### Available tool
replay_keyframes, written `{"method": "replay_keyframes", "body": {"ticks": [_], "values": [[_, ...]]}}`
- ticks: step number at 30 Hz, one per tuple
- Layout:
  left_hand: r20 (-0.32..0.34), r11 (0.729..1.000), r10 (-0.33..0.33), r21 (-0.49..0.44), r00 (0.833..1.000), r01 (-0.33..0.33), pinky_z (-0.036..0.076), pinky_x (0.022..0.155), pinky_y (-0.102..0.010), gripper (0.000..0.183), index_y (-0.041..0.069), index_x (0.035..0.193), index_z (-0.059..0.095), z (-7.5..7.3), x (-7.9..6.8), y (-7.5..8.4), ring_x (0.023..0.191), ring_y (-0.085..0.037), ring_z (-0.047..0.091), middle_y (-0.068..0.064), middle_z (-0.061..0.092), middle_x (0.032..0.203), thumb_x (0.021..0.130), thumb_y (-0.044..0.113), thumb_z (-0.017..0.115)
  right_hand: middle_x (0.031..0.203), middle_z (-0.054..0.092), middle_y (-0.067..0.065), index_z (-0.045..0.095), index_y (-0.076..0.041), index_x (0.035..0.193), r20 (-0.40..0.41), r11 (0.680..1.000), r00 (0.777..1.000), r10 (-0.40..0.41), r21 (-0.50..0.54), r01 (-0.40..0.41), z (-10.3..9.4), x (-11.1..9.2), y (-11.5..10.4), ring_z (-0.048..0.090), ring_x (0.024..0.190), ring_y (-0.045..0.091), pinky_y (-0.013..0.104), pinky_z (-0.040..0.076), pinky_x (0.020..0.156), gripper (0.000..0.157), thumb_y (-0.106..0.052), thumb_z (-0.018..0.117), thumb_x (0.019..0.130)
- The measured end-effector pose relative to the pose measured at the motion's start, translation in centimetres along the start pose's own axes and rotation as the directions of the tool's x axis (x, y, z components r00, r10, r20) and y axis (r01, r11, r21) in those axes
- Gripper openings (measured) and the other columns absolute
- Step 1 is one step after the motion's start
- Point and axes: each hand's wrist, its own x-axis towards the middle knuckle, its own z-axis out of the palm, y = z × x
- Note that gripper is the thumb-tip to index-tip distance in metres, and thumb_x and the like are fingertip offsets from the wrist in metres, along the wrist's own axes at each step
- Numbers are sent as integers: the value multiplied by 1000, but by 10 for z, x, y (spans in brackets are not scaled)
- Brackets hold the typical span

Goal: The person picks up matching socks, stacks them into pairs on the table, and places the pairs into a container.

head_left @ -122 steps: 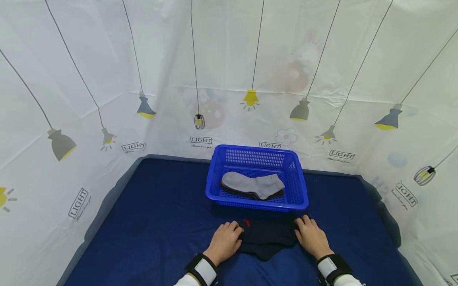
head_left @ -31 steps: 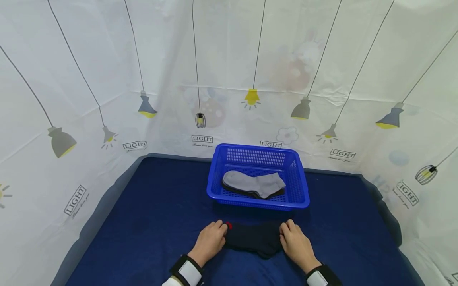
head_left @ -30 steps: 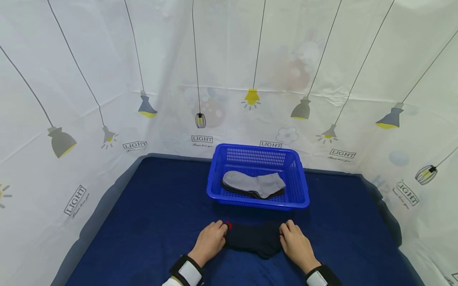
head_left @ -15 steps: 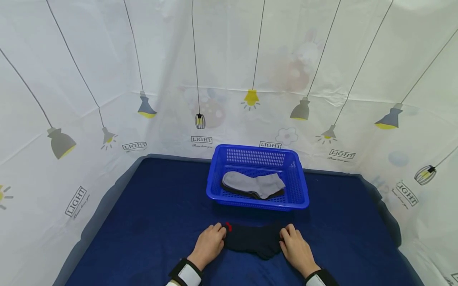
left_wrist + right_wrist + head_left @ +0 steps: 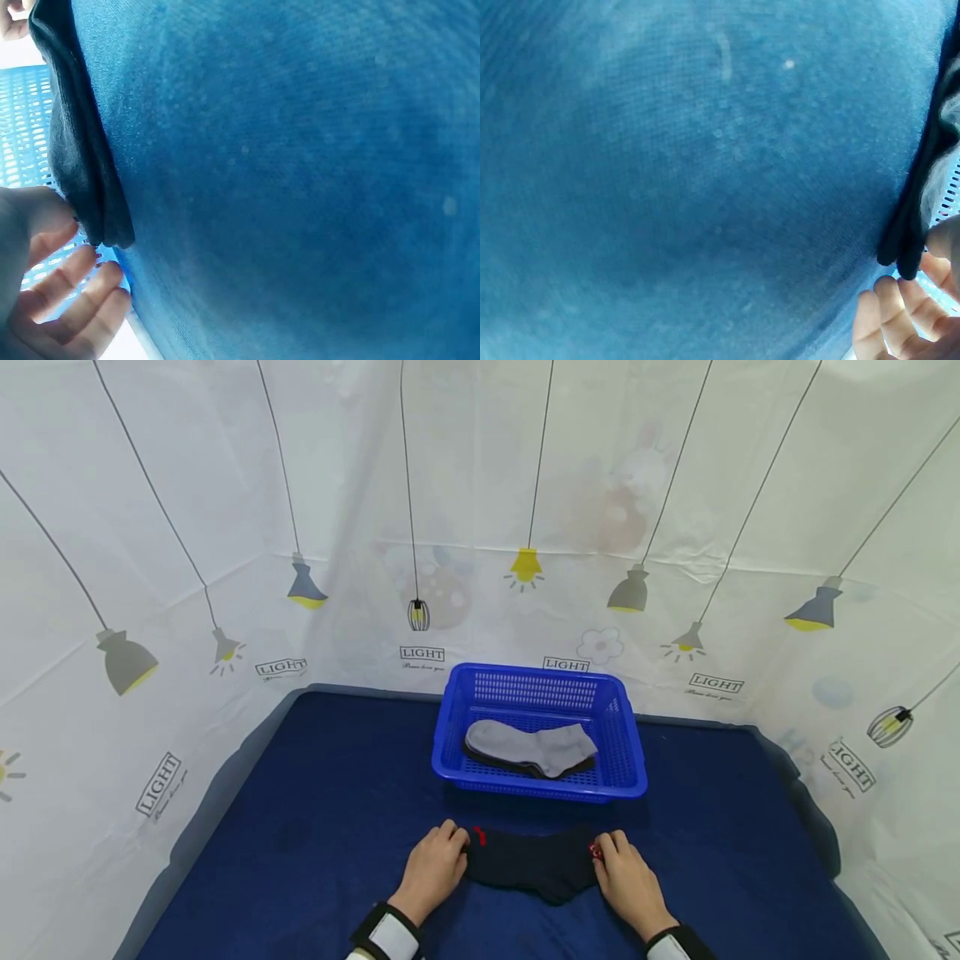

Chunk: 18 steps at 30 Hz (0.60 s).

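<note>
A pair of dark socks (image 5: 528,864) with red marks lies flat near the table's front, one sock on the other. My left hand (image 5: 432,868) pinches their left end at the edge. The right hand (image 5: 628,878) holds the opposite end, where a red patch shows beside the fingertips. In the left wrist view, thumb and forefinger of the left hand (image 5: 56,277) meet at the dark fabric (image 5: 86,157), the other fingers loosely bent. Two stacked layers of sock (image 5: 919,195) reach the right hand (image 5: 911,307) in the right wrist view; its thumb lies against them.
Behind the dark socks stands a blue plastic basket (image 5: 540,790). Light grey socks (image 5: 532,748) lie in it on top of black ones (image 5: 504,765). A navy cloth (image 5: 322,793) covers the table. White sheeting printed with lamps (image 5: 480,510) encloses the back and sides.
Earlier the two socks lay offset; now they overlap and sit farther left. Over the last half second my hands have moved slightly apart, uncovering a red patch at the right end.
</note>
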Motion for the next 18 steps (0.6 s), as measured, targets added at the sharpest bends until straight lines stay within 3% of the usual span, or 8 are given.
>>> {"method": "replay_keyframes", "body": {"ticks": [8, 18], "values": [[54, 999, -48, 23, 997, 47, 45, 52, -31, 26, 13, 83, 60, 4, -1, 1, 61, -18, 54, -2, 53, 74, 64, 15, 78, 81, 45, 1, 54, -13, 90, 63, 1000, 998, 3, -5, -3, 5, 0, -2, 49, 66, 17, 31, 40, 50, 25, -7, 71, 73], [38, 999, -49, 8, 998, 49, 42, 50, -29, 29, 12, 80, 53, 9, 3, 2, 60, -18, 52, -1, 50, 70, 61, 8, 75, 78, 41, -1, 51, -14, 83, 2, 998, 998, -55, -1, 55, 6, 3, -2, 45, 64, 16, 29, 37, 49, 25, -2, 69, 71]]}}
